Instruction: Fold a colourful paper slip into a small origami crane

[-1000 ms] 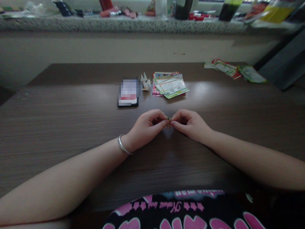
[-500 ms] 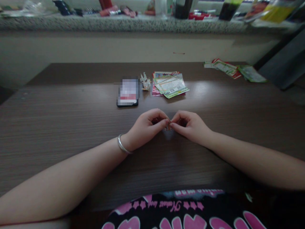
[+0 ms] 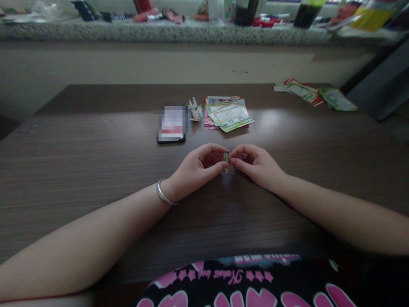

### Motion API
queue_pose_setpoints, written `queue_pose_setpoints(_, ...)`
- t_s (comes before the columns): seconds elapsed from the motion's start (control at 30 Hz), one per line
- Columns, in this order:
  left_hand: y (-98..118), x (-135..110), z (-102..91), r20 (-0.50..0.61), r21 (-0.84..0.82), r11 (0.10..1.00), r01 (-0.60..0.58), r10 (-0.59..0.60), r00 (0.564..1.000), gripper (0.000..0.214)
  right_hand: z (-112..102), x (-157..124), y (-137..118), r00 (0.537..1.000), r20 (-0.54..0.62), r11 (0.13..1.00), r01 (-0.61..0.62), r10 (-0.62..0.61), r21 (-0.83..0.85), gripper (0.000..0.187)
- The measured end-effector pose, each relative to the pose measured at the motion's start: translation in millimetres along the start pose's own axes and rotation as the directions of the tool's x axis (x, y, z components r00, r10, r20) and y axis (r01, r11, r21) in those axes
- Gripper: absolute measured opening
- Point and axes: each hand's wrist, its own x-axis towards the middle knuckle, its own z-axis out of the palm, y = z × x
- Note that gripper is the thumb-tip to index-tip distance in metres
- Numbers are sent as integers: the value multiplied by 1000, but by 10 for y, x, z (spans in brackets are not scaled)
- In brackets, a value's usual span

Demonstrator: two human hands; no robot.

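Observation:
A small piece of folded printed paper is pinched between my two hands, above the middle of the dark table. My left hand, with a silver bangle on its wrist, grips the paper's left side between thumb and fingertips. On the other side, my right hand pinches the paper's right edge. The fingertips hide part of it, so its full shape cannot be made out. Beyond the hands lies a folded paper figure with pointed tips, beside a stack of printed paper sheets.
A phone with a blurred screen lies left of the paper figure. More printed papers rest at the table's back right. A speckled stone sill behind the table carries cups and assorted small items. A dark panel slants at the right.
The fingers have shifted up slightly and parted a little, so more of the folded paper shows between them. The phone, paper figure and stack have not moved.

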Motion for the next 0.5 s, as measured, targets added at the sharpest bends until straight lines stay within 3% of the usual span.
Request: queue_pose_setpoints(0.5,11,9,23,-19,-47,998,33,-34,999,37,15,11,23,999,-33,999,3,-4,-35,19)
